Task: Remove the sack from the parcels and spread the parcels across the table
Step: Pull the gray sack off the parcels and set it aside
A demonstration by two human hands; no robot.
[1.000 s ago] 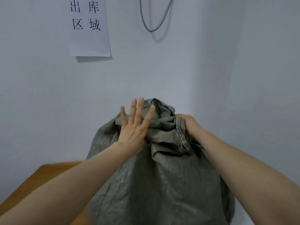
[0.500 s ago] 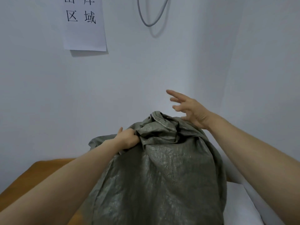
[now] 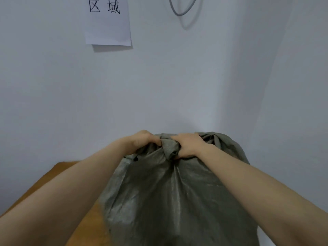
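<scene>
Currently: grey-green woven sack (image 3: 168, 201) stands bulging on the bench (image 3: 53, 178), whose orange-brown surface shows to the sack's left. The long axis is near vertical. The bunched end points up and slightly away from the wearer, and the broad end is down on the bench. Cannot tell whether the bunched end is mouth or base. No parcels visible; presumably inside.

Left grip (image 3: 147, 141) and right grip (image 3: 188, 146) are both closed on the gathered fabric at the top, side by side and almost touching, fingers curled into the folds.

Judgement: both holds are taken high and together so that an upward pull runs along the sack's own axis, leaving the load on the bench.

Beyond: a white wall corner, with a paper notice (image 3: 108, 22) and a grey cable loop (image 3: 182, 8) near the top edge.
</scene>
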